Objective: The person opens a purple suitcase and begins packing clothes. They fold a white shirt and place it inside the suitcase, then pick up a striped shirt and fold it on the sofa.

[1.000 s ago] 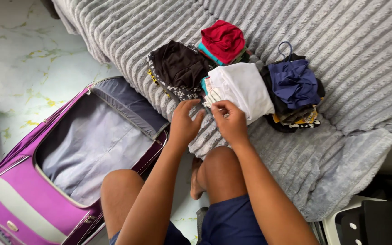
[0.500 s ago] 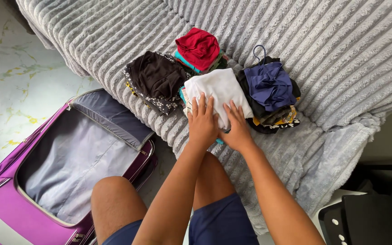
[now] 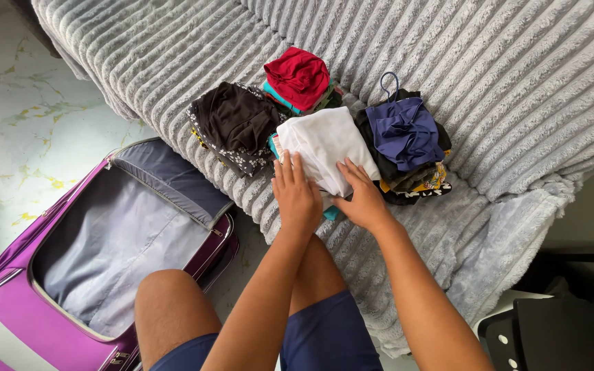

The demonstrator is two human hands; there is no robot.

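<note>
The left hand (image 3: 296,194) lies flat, palm down and fingers spread, on the near left edge of a folded white cotton garment (image 3: 328,144) that tops a small stack of folded clothes; it grips nothing, only presses on the cloth. The right hand (image 3: 362,197) rests just beside it, also open, its fingers laid on the near right edge of the same white piece, with the two hands almost touching at the thumbs. A sliver of teal fabric (image 3: 331,214) peeks out from under the stack between the two hands. Directly beyond the left hand's fingertips and slightly to their left sits a crumpled dark brown garment (image 3: 236,118) on top of a black floral-print piece. Farther beyond both hands lies a folded red knit garment (image 3: 298,75) over teal cloth. Just beyond and to the right of the right hand is a bunched navy blue satin garment (image 3: 405,132) on a pile of dark and yellow-printed clothes. All the piles rest on a grey ribbed plush blanket (image 3: 503,82). Well to the left of the left forearm, on the pale marble floor (image 3: 15,124), stands an open purple fabric suitcase (image 3: 8,316) with a grey lining. The person's bare knees and navy blue shorts (image 3: 328,336) show below the arms.
</note>
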